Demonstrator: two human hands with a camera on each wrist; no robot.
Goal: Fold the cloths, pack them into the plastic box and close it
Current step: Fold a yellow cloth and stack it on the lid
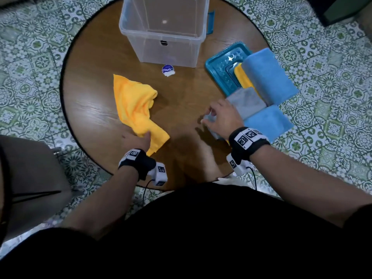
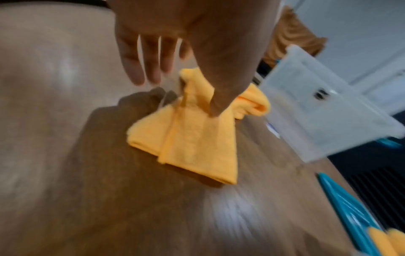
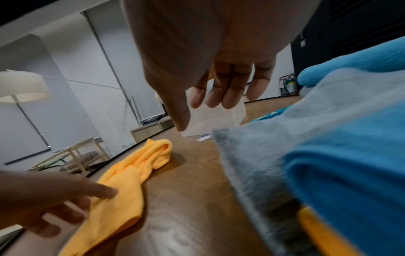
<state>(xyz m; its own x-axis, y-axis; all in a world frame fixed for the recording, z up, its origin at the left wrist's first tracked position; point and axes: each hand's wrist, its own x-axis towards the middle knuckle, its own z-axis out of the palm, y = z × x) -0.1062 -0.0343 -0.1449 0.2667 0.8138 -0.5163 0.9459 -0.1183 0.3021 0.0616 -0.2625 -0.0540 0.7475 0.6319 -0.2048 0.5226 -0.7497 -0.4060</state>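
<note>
Nearest to the person, the left hand point(image 1: 138, 138) pinches the near end of the crumpled yellow cloth point(image 1: 133, 103) between thumb and forefinger, while its other fingers point(image 2: 140, 69) stay straight and free in the left wrist view. The cloth lies on the round wooden table point(image 1: 96, 117), bunched and twisted, with its far end rolled over on itself. The right hand point(image 1: 220, 115) hangs over the table just beside the pile of waiting cloths, fingers loosely spread; in the right wrist view it holds nothing. That pile has a grey cloth point(image 1: 246, 102) at its near edge, a blue cloth point(image 1: 268, 75) above and another yellow one between them, and it rests partly on the teal lid point(image 1: 220, 69). Farther away stands the clear plastic box point(image 1: 164, 35), open and, as far as I can see, with nothing inside. I judge the yellow cloth to be light, soft and limp, so it will sag and keep no shape when lifted. It seems best to take it by two neighbouring corners, one in each hand, and spread it flat before any fold.
</note>
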